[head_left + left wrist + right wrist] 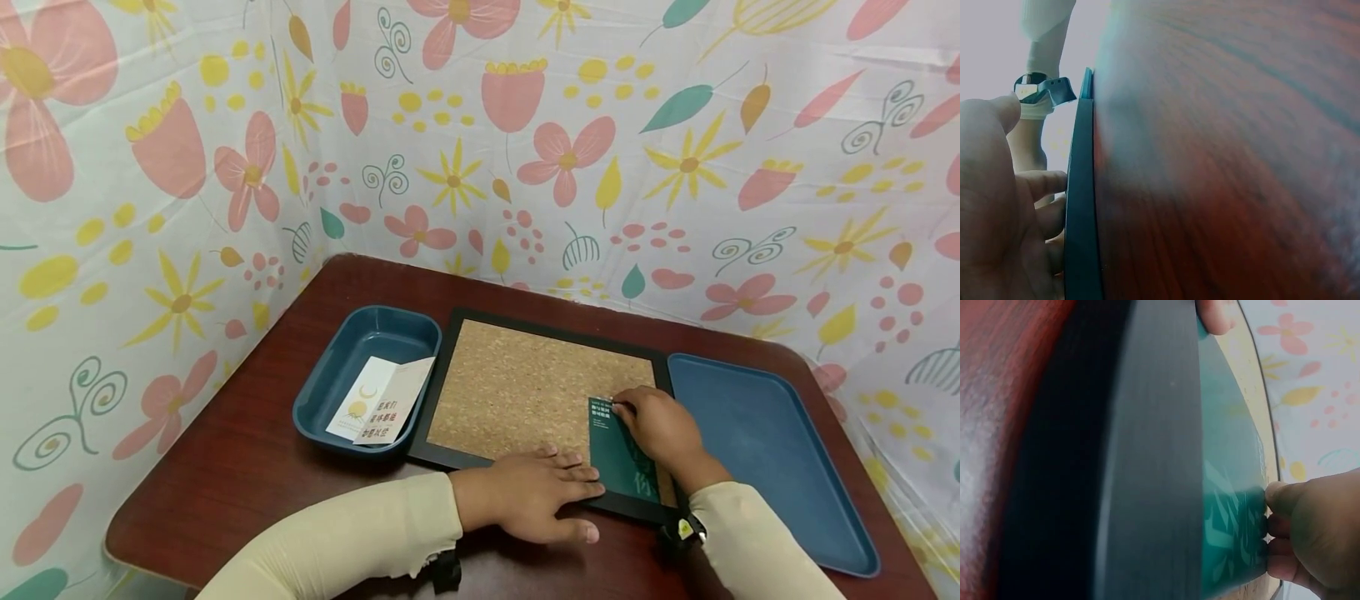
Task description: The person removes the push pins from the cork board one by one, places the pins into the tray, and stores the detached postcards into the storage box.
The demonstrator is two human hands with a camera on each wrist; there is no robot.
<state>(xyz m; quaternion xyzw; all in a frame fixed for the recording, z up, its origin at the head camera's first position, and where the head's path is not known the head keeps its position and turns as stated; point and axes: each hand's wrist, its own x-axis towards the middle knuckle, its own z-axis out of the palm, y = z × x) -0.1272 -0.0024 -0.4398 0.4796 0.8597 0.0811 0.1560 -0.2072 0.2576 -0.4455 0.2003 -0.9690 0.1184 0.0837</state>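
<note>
A cork board (525, 383) in a black frame lies on the table. On its right part is a dark green card (618, 458) with white print. My right hand (663, 429) is at the card's top edge, thumb and curled fingers together there; a small bright glint shows by the fingertips. In the right wrist view those fingertips (1279, 565) meet the edge of the green card (1232, 531). My left hand (536, 492) rests with spread fingers across the board's lower frame, fingertips by the card's lower left side. In the left wrist view its fingers (1047, 181) reach the black frame (1082, 206).
Left of the board stands a deep blue tray (307, 400) holding a white card (360, 400) and a beige printed card (397, 404). A flat blue tray (765, 450) lies to the right. A flowered cloth (450, 167) hangs behind the brown table (225, 467).
</note>
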